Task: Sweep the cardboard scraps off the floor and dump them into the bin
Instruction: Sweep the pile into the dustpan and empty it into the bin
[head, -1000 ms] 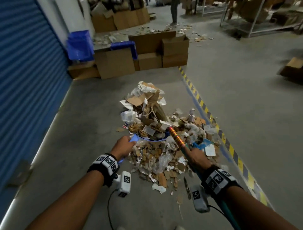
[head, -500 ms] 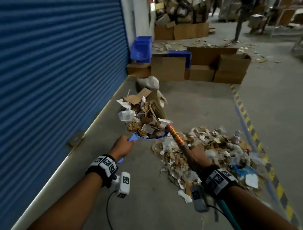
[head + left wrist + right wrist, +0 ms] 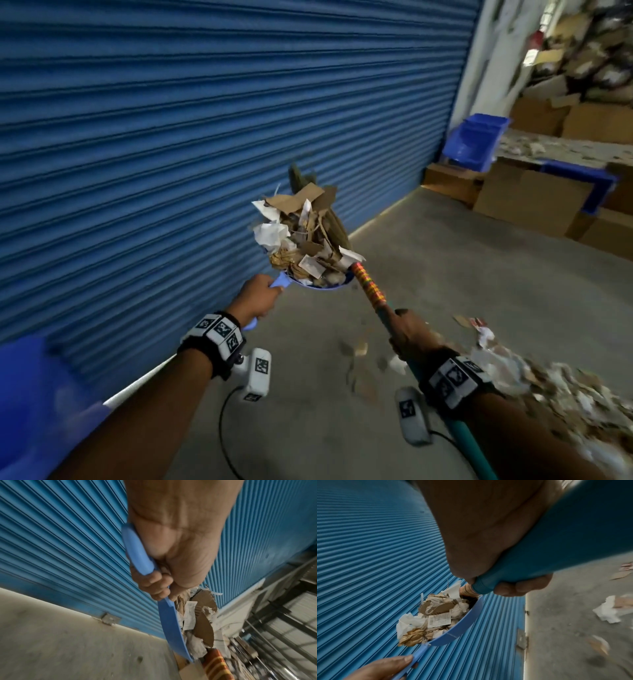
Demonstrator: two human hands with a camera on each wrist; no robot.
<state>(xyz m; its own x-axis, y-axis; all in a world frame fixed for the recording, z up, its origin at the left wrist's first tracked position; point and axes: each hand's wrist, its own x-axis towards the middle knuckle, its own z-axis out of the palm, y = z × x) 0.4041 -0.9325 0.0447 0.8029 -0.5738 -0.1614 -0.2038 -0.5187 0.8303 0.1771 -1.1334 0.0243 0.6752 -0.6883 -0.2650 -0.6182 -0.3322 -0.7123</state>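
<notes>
Blue roller shutter point(image 3: 205, 137) fills the whole side of the room, and against it the left hand point(image 3: 257, 298) has its fingers curled tight round the handle of a blue dustpan point(image 3: 173, 631), carried up off the concrete floor point(image 3: 462, 291). Piled high in that pan are the cardboard scraps point(image 3: 305, 236), well above its rim, torn paper and brown card all loose. Right beside the pan, the right hand point(image 3: 409, 334) is wrapped round the teal broom point(image 3: 371, 289) shaft, the striped neck and bristles pressed against the heap as a kind of stopper. That is the risk: tilt the pan, or let the broom slip away, and the top layer slides off before it gets anywhere. A few bits already lie on the floor below the pan. More scraps point(image 3: 555, 387) wait on the floor on the broom's far side from the shutter. A blurred blue shape point(image 3: 30, 404) sits near the shutter's foot; whether that is the bin, I cannot tell.
</notes>
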